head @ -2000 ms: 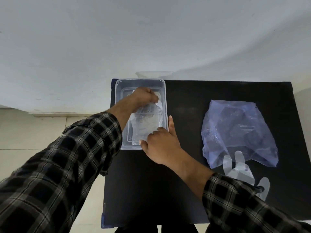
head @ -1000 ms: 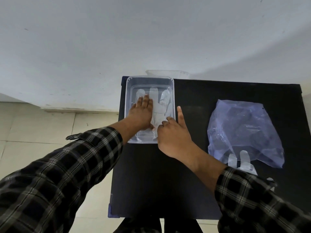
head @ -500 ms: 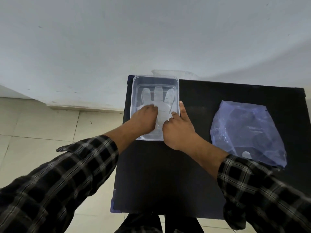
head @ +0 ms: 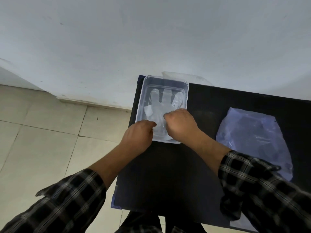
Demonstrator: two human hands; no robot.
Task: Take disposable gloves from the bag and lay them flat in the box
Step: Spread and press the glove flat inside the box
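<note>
A clear plastic box (head: pixel 140 98) stands at the far left corner of the black table (head: pixel 168 174). Inside it a see-through disposable glove (head: pixel 159 105) lies flat, its fingers pointing away from me. My left hand (head: pixel 138 137) is at the box's near left side, fingers curled onto the glove's cuff end. My right hand (head: pixel 182 126) is over the near right part of the box, with bent fingertips on the glove's palm. The bluish translucent bag (head: pixel 252 135) lies flat on the right of the table; my right sleeve covers its near end.
A clear lid or second container (head: pixel 185 78) sticks out behind the box against the white wall. The table's left edge drops to a tiled floor (head: pixel 42 140). A pale scrap (head: pixel 242 222) shows at the table's near right edge.
The glove went from bunched in my hands to spread flat in the box. Both hands slid back toward its cuff end and their fingers curled.
</note>
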